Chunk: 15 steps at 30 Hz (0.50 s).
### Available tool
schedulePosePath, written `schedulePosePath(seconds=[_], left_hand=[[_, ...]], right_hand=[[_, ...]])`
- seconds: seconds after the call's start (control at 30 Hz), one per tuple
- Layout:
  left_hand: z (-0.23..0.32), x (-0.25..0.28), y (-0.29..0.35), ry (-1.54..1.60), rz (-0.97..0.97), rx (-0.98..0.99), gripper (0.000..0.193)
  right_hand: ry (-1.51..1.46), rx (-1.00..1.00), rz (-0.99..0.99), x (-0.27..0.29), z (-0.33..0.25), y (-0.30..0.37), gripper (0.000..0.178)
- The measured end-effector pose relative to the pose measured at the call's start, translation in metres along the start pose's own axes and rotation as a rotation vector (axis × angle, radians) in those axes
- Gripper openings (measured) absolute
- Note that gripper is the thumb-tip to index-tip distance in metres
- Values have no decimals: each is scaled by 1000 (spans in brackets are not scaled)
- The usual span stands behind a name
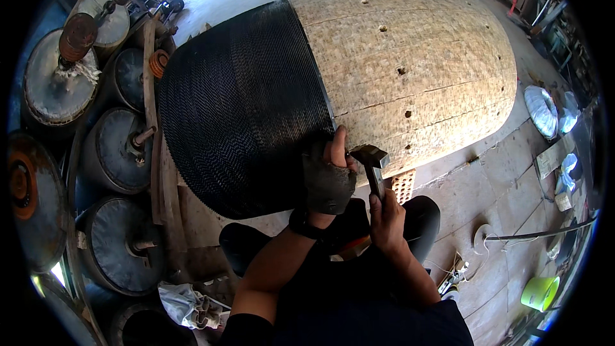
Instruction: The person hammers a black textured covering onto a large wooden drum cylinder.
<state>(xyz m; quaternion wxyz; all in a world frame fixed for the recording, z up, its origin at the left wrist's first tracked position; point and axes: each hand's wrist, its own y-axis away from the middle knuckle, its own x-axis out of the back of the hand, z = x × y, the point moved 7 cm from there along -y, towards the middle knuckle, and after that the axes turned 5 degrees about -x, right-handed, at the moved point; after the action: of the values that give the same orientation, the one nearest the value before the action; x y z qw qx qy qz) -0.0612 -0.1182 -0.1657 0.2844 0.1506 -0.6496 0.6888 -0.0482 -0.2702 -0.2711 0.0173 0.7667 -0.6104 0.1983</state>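
Observation:
A large barrel-shaped wooden drum [416,57] lies on its side before me. Its left part is wrapped in a black covering with fine toothed ridges [237,102], which ends in a straight edge against the pale wood. My left hand [330,179], in a dark fingerless glove, is closed at the lower part of that edge, index finger pointing up along it. Whatever its fingers pinch is hidden. Bare and wrapped around a handle, my right hand [386,221] holds a hammer [371,157]. The hammer's head is beside my left fingertips, close to the wood.
Several metal-ended drums [125,243] with shafts stand along the left, behind wooden beams [168,186]. A grey cloth [186,304] lies at lower left. On the tiled floor to the right are a white-wrapped ring [541,112], a cable [541,234] and a lime-green bucket [540,293].

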Motion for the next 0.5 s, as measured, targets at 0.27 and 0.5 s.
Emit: schedulePosePath(seconds=[0.27, 0.5], left_hand=[[2, -3, -1, -36, 17, 28, 70], [7, 9, 16, -8, 34, 40, 70]], right_hand=[[84, 110, 41, 6, -11, -1, 14], [58, 61, 24, 5, -4, 1, 17]])
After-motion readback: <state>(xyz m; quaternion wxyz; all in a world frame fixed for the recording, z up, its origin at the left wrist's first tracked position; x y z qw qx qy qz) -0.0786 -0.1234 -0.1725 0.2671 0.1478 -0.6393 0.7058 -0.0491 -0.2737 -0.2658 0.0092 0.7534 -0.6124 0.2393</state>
